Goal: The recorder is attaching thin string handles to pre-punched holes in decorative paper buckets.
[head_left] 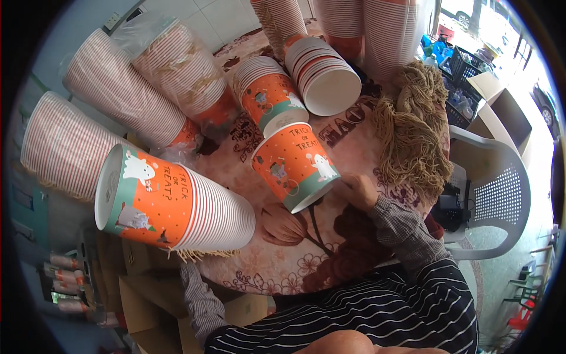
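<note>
My right hand [358, 191] has its fingers closed at the green base of an orange paper cup [290, 168], which tilts over the table and shows a white ghost print. Some of its fingers are hidden by the cup. My left sleeve [202, 298] rises toward a long stack of nested paper cups [203, 206], and that hand is out of sight behind the stack. The stack lies on its side at the near left, with the outermost cup's orange wall and green base facing left. Beyond the single cup lies a short stack of matching orange cups [268, 94].
White-rimmed nested cups [330, 85] and wrapped cup stacks [124, 82] line the far and left sides of the round patterned table [236, 271]. Tan yarn [413, 130] hangs at its right edge. A grey plastic chair [501, 194] stands right; cardboard boxes [141, 307] sit lower left.
</note>
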### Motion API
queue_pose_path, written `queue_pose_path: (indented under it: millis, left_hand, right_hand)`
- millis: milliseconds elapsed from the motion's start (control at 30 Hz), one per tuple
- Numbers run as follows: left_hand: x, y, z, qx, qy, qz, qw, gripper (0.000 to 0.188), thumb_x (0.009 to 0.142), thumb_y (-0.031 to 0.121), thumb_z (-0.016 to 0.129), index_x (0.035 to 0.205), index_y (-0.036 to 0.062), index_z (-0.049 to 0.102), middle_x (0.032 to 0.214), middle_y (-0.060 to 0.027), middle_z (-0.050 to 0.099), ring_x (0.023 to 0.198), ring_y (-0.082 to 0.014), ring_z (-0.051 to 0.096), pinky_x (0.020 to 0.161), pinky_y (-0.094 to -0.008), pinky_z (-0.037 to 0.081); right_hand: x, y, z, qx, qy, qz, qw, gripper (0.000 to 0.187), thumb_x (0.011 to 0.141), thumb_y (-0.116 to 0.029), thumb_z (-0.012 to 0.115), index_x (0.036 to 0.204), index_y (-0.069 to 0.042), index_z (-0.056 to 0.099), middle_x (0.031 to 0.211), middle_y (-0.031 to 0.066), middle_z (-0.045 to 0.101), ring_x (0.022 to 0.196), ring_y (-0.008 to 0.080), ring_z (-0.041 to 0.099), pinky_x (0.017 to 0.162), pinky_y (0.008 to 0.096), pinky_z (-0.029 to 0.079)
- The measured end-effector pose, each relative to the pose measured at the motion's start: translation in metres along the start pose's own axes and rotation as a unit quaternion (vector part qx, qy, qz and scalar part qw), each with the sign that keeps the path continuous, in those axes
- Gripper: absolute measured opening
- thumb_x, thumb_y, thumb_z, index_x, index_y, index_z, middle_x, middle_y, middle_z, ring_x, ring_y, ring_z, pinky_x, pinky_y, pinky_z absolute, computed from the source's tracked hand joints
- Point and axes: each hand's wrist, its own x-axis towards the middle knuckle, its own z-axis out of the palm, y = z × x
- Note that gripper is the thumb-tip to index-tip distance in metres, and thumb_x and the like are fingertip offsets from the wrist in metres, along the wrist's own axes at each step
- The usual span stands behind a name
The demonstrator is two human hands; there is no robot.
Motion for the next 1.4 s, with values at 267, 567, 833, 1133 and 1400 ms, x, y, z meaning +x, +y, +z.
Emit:
queue_pose_path:
  millis: [267, 567, 833, 1133, 1400]
  left_hand:
    - [-0.234, 0.015, 0.193, 0.42, -0.03, 0.13, 0.898, 0.02, 0.095, 0.01, 0.054, 0.107, -0.0041, 0.061, 0.101, -0.009, 0.066, 0.092, -0.0133, 0.062, 0.082, -0.0255, 0.048]
    - [-0.265, -0.053, 0.37, 0.108, -0.224, -0.116, 0.962, 0.056, 0.098, 0.045, 0.046, 0.135, 0.0019, 0.044, 0.129, -0.0169, 0.053, 0.123, -0.0283, 0.05, 0.101, -0.0416, 0.041]
    - [-0.284, -0.097, 0.393, -0.163, -0.307, -0.239, 0.907, 0.061, 0.095, 0.052, 0.045, 0.141, 0.0117, 0.039, 0.144, -0.0089, 0.042, 0.127, -0.028, 0.046, 0.106, -0.049, 0.036]
    - [-0.261, -0.073, 0.407, -0.427, -0.469, -0.3, 0.713, 0.049, 0.1, 0.036, 0.039, 0.139, 0.0062, 0.04, 0.142, -0.0137, 0.044, 0.129, -0.0315, 0.042, 0.108, -0.055, 0.031]
    - [-0.162, -0.095, 0.39, -0.57, -0.308, -0.401, 0.648, 0.067, 0.096, 0.051, 0.043, 0.145, 0.0067, 0.03, 0.147, -0.0088, 0.038, 0.135, -0.0303, 0.035, 0.11, -0.0461, 0.032]
  right_hand:
    - [-0.006, -0.009, -0.007, 0.012, 0.077, 0.049, 0.996, 0.023, 0.088, -0.02, 0.058, 0.1, -0.002, 0.064, 0.085, 0.0194, 0.064, 0.077, 0.0334, 0.064, 0.067, 0.037, 0.049]
    - [-0.016, 0.006, -0.005, 0.054, 0.119, -0.005, 0.991, 0.02, 0.087, -0.016, 0.06, 0.098, 0.0, 0.063, 0.081, 0.0223, 0.063, 0.076, 0.0327, 0.066, 0.066, 0.0377, 0.049]
    - [-0.113, -0.023, -0.02, -0.007, 0.089, -0.117, 0.989, 0.021, 0.082, -0.007, 0.062, 0.102, -0.002, 0.062, 0.095, 0.0177, 0.066, 0.085, 0.0354, 0.065, 0.072, 0.0394, 0.053]
    - [-0.084, -0.032, -0.031, 0.168, 0.037, -0.127, 0.977, 0.04, 0.089, -0.002, 0.054, 0.129, 0.001, 0.05, 0.106, 0.0201, 0.065, 0.096, 0.0266, 0.066, 0.084, 0.0343, 0.051]
    - [0.047, -0.039, -0.011, 0.661, -0.112, 0.142, 0.729, 0.034, 0.098, -0.026, 0.05, 0.118, 0.0, 0.058, 0.11, 0.0097, 0.064, 0.095, 0.0192, 0.063, 0.087, 0.0335, 0.05]
